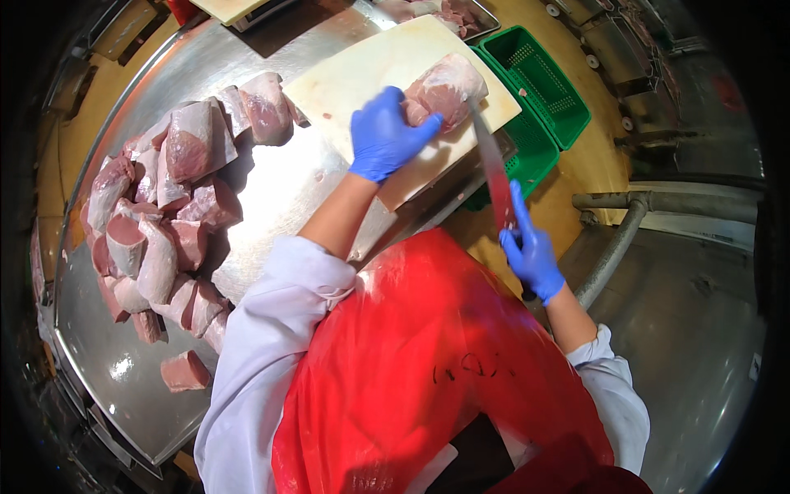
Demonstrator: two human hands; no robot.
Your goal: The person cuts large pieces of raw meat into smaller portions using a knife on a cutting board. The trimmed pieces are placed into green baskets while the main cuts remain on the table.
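Note:
A thick, pale pink piece of raw meat [451, 89] with a whitish outer layer lies near the right end of a white cutting board [350, 74]. My left hand [388, 136], in a blue glove, grips it from its left side, thumb toward me. In my blue-gloved right hand [532, 253] is a long knife [492, 160], its handle mostly hidden by my fingers. The blade slants up and away, and its tip is at the meat's right side; whether it has cut in, I cannot tell.
Many raw meat pieces [191, 148] are heaped on the steel table [263, 218] at left, with one small chunk [185, 371] apart. Green perforated baskets [539, 82] stand beyond the board's right edge. A metal tray of meat [477, 18] is behind it. Pipe railing [615, 251] rises at right.

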